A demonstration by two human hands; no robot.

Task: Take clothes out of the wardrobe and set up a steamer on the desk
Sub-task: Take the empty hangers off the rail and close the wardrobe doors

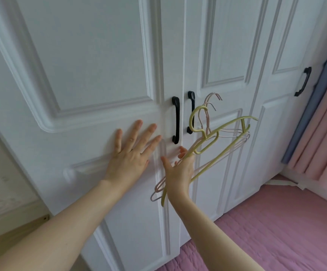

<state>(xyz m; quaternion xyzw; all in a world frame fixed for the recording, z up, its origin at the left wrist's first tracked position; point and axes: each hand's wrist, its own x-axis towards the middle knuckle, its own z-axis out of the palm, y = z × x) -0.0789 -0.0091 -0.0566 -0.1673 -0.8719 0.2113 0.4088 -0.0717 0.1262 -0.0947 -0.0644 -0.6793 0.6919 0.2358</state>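
left hand (128,156): ours, flat on the left wardrobe door (84,61), fingers straight and spread, palm pressed to the panel, holding nothing.
right hand (179,170): ours, just right of the left hand, fingers loosely apart and pointing up at the doors. We carry a bunch of hangers on it; they cross the fingers, but we can't tell which fingers curl round them, the hand hides the grip.
yellow hanger (220,151): front one of the bunch, tilted, hook up and right of the right hand's fingertips, lower end sticking out below the wrist.
pink hangers (209,106): behind the yellow one, same tilt, hooks above it, lower ends showing left of the right wrist. Count unclear.
door handles: left black handle (176,120) just above the gap between our two hands; right black handle (191,106) right beside it, partly behind the yellow hook. Neither hand touches them.
wardrobe: both middle doors closed, seam running between the two handles. No clothes visible.
third handle (303,81): black, on the door far right of the right hand.
curtain (323,122): pink with a blue strip, far right, past the last door.
bedspread (276,231): pink quilted, below and right of the right forearm.
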